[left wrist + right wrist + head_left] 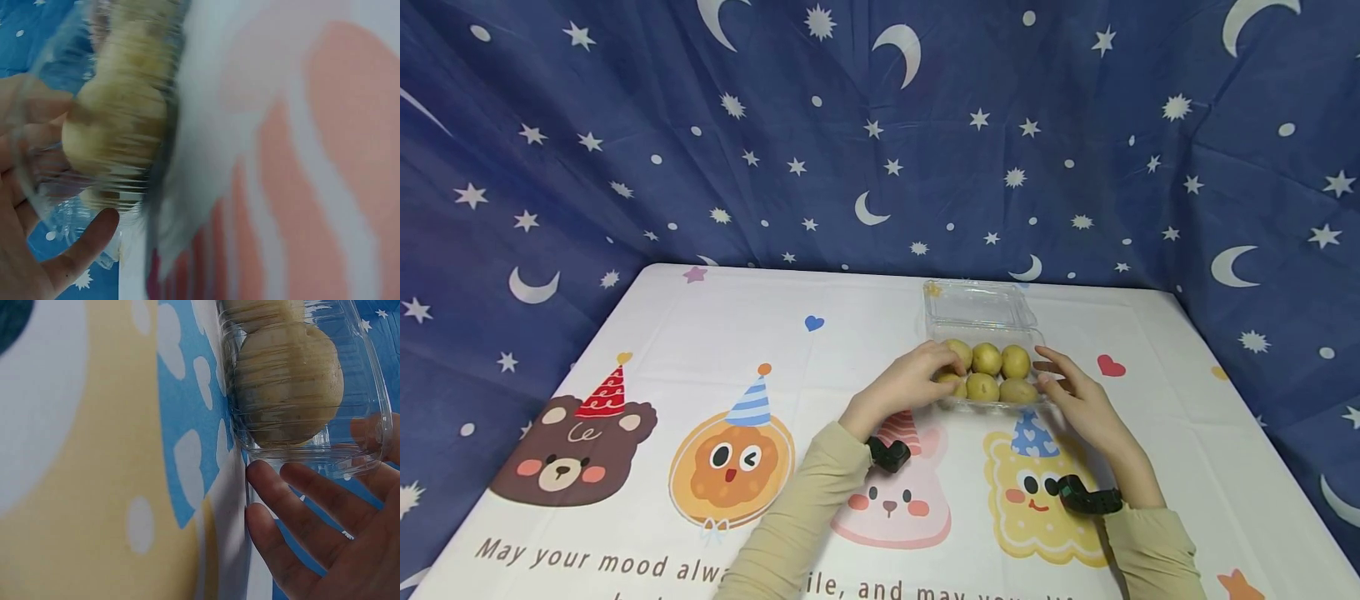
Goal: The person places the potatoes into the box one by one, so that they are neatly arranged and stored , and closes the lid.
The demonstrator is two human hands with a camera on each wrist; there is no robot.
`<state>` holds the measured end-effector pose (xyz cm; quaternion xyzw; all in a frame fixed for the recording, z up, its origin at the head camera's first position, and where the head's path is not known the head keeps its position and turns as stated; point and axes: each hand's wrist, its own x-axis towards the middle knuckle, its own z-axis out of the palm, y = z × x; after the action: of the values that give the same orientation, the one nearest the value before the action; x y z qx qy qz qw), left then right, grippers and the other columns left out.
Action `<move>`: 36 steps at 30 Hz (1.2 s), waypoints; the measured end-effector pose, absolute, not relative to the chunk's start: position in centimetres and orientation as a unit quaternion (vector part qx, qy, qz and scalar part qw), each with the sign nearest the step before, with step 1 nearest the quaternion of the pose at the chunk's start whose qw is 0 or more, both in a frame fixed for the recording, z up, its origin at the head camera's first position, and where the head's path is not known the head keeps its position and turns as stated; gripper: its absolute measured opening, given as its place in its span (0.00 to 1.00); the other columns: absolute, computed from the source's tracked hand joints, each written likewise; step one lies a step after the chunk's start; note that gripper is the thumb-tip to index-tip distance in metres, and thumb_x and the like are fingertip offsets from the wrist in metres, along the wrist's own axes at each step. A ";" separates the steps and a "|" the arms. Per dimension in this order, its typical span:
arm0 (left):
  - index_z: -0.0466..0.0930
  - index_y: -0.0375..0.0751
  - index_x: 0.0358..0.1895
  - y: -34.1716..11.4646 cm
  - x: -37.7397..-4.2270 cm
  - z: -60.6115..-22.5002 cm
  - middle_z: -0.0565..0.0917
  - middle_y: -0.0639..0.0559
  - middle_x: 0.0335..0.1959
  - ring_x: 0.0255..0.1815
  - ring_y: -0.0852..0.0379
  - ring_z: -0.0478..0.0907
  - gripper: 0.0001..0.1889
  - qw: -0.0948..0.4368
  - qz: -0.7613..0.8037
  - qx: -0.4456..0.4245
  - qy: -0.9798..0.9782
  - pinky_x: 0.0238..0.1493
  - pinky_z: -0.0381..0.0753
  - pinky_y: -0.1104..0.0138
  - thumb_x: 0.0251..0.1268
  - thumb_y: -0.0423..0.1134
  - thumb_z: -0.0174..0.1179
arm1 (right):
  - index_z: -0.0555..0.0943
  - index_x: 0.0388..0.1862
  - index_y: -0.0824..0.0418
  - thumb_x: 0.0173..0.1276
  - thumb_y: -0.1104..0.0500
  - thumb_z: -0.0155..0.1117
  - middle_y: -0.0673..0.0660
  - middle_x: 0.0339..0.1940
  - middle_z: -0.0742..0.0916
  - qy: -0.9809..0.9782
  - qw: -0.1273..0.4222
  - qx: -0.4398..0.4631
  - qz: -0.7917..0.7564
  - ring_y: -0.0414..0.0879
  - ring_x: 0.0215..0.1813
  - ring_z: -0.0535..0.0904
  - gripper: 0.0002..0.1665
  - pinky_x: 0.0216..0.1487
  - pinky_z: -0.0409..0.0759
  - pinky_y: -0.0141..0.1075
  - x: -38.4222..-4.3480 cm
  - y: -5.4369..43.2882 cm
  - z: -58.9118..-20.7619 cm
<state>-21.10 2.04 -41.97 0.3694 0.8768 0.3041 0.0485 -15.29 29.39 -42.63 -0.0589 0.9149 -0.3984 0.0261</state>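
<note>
A clear plastic clamshell box [1037,333] stands near the far side of the table with its lid [981,304] folded back. Several yellowish potatoes fill it in two rows. My left hand [917,375] is at the box's left end, its fingers and thumb curled round the front-left potato [119,125]; the left wrist view is blurred there. At the opposite end, my right hand [1071,392] spreads its fingers beside the box wall, close to the front-right potato [290,384]. Its fingertips [259,472] reach the wall's lower edge, and nothing is held.
A white tablecloth [737,333] with printed cartoon figures, hearts and lettering covers the table. Behind it hangs a dark blue curtain [820,192] with moons and stars. A black wrist device [1090,497] is strapped to each wrist.
</note>
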 end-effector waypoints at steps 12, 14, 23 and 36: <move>0.83 0.48 0.46 1.9 -21.2 -42.4 0.83 0.59 0.45 0.49 0.61 0.72 0.10 0.041 0.313 0.371 0.874 0.53 0.74 0.69 0.65 0.42 0.58 | 0.58 0.75 0.55 0.77 0.53 0.46 0.69 0.65 0.76 0.915 0.025 -0.061 -0.398 0.65 0.55 0.79 0.30 0.59 0.71 0.64 -15.3 29.3 -42.6; 0.83 0.47 0.47 1.8 -21.2 -42.4 0.83 0.58 0.45 0.49 0.60 0.73 0.10 0.045 0.325 0.373 0.868 0.52 0.73 0.69 0.65 0.42 0.58 | 0.58 0.75 0.55 0.77 0.53 0.46 0.69 0.65 0.76 0.915 0.025 -0.061 -0.398 0.65 0.55 0.79 0.30 0.59 0.71 0.64 -15.3 29.2 -42.6; 0.82 0.41 0.51 1.1 -21.6 -42.2 0.83 0.52 0.48 0.47 0.53 0.75 0.14 0.070 0.386 0.379 0.838 0.46 0.72 0.71 0.65 0.41 0.61 | 0.59 0.75 0.56 0.77 0.53 0.46 0.69 0.64 0.76 0.914 0.019 -0.069 -0.399 0.64 0.54 0.80 0.30 0.58 0.73 0.61 -15.3 29.0 -42.2; 0.80 0.38 0.53 1.0 -21.5 -41.6 0.83 0.46 0.52 0.54 0.52 0.80 0.15 0.105 0.460 0.361 0.805 0.55 0.80 0.60 0.63 0.36 0.62 | 0.56 0.76 0.54 0.76 0.52 0.48 0.70 0.64 0.76 0.911 0.034 -0.075 -0.405 0.64 0.53 0.81 0.32 0.61 0.71 0.63 -15.6 29.7 -42.3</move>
<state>-21.50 1.03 -41.63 0.3607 0.8047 0.4597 0.1047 -15.58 29.66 -42.32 -0.0745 0.9108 -0.4047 0.0336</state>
